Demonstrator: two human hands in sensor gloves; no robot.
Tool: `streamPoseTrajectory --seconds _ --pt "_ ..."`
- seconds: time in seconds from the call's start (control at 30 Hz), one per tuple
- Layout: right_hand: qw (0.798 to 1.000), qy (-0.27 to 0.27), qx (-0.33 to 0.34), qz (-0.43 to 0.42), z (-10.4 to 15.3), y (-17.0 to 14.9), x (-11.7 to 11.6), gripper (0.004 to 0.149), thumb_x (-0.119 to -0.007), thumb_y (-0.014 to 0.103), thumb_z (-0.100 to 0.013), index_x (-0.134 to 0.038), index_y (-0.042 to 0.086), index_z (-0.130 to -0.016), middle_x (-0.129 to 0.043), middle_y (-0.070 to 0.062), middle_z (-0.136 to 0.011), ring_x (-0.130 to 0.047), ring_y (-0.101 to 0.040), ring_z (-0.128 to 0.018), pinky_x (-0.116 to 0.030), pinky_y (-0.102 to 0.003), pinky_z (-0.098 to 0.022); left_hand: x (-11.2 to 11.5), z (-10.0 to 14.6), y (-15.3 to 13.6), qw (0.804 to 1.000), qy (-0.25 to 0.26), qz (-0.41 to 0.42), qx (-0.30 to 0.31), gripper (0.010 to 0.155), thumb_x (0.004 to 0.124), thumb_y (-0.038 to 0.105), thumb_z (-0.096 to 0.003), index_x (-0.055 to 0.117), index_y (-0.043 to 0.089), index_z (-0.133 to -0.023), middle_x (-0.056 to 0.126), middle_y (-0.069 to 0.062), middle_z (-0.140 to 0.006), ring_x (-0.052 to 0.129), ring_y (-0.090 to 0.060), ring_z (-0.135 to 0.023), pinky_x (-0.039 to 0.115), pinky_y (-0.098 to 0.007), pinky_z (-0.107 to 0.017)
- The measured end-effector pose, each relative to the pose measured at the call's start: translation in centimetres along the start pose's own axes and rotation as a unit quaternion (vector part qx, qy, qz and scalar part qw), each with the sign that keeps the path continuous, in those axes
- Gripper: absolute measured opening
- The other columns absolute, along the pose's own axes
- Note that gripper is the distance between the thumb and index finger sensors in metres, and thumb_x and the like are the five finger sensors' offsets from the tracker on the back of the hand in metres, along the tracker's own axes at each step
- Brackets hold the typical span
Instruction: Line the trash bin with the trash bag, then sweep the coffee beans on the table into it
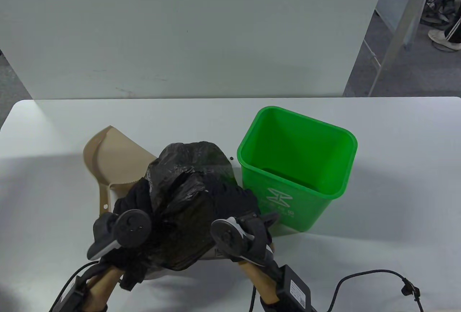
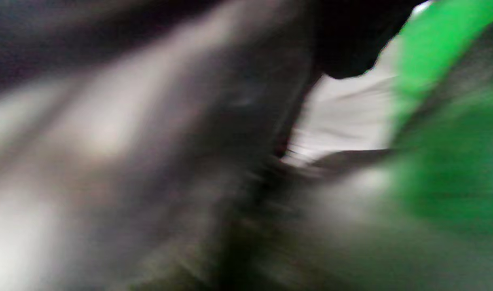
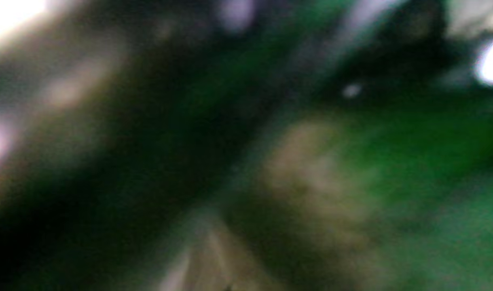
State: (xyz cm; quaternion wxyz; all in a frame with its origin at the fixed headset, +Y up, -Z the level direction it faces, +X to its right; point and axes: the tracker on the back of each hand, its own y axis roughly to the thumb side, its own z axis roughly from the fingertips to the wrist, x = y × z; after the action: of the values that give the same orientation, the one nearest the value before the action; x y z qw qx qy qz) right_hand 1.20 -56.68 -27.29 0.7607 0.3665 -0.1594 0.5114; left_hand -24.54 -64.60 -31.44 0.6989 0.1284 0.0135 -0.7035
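Table view alone sharply shows both hands (image 1: 180, 211) gripping trash bag (image 1: 187, 182).

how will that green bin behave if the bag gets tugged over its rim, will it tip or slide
The green bin looks like thin, empty plastic, so probably light and apt to slide on the smooth table. Its base looks narrower than its rim, so a sideways tug may tip it. The black trash bag looks floppy.

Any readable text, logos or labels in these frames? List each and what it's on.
No text can be read here.
Green trash bin: white X-like emblem on its front, no letters; the small print under it is too small to read.
Black power adapter near the right wrist: label too small to read.
Both wrist views: too blurred, nothing legible.
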Motion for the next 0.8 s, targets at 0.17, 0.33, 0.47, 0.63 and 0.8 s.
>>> streamPoseTrajectory --seconds 0.17,0.33,0.47,0.63,0.8 --pt "0.998 -0.045 -0.046 -0.002 -0.2 -3.2 2.2 0.037 -0.066 0.035 -0.061 -0.076 0.022 -0.094 -0.097 0.006 -0.06 -0.094 -0.009 -0.036 -0.087 -0.043 -0.043 -0.1 0.2 -5.1 0.984 0.009 0.146 -0.104 0.076 0.066 0.037 -0.0645 0.023 0.002 -0.117 0.046 -0.025 -0.117 0.07 -0.049 -0.1 0.059 -0.078 -0.067" --pt "0.998 -0.014 -0.066 -0.017 -0.5 -3.0 1.3 0.038 -0.065 0.034 -0.062 -0.075 0.019 -0.095 -0.099 0.005 -0.062 -0.098 -0.009 -0.036 -0.089 -0.043 -0.042 -1.5 0.3 -7.6 0.902 -0.002 0.412 -0.127 0.053 0.064 0.033 -0.0653 0.06 0.005 -0.11 0.087 -0.013 -0.094 0.105 -0.023 -0.064 0.091 -0.05 -0.048" --pt "0.989 -0.013 -0.081 -0.121 -2.5 -1.1 3.0 0.039 -0.064 0.032 -0.063 -0.071 0.021 -0.099 -0.099 -0.001 -0.071 -0.101 -0.015 -0.045 -0.087 -0.047 -0.046 -5.3 -1.6 -5.5 0.848 0.02 0.526 -0.064 0.053 0.061 0.031 -0.0656 0.058 0.003 -0.11 0.085 -0.016 -0.097 0.107 -0.02 -0.063 0.093 -0.047 -0.047" --pt "0.975 -0.116 -0.01 -0.19 -4.2 3.2 9.7 0.04 -0.063 0.032 -0.063 -0.067 0.024 -0.102 -0.092 -0.008 -0.085 -0.099 -0.02 -0.058 -0.082 -0.053 -0.054 -15.9 -1.8 -0.8 0.795 0.097 0.593 0.09 0.057 0.055 0.032 -0.0668 0.042 0.008 -0.117 0.065 -0.019 -0.114 0.092 -0.033 -0.093 0.082 -0.057 -0.065" --pt "0.922 -0.292 0.191 -0.167 -0.9 7.5 15.9 0.046 -0.059 0.031 -0.063 -0.051 0.026 -0.108 -0.085 -0.006 -0.093 -0.094 -0.02 -0.067 -0.075 -0.055 -0.062 -23.7 5.6 3.1 0.759 0.336 0.481 0.281 0.057 0.058 0.033 -0.0657 0.041 0.018 -0.118 0.06 -0.013 -0.12 0.087 -0.03 -0.101 0.079 -0.055 -0.072"
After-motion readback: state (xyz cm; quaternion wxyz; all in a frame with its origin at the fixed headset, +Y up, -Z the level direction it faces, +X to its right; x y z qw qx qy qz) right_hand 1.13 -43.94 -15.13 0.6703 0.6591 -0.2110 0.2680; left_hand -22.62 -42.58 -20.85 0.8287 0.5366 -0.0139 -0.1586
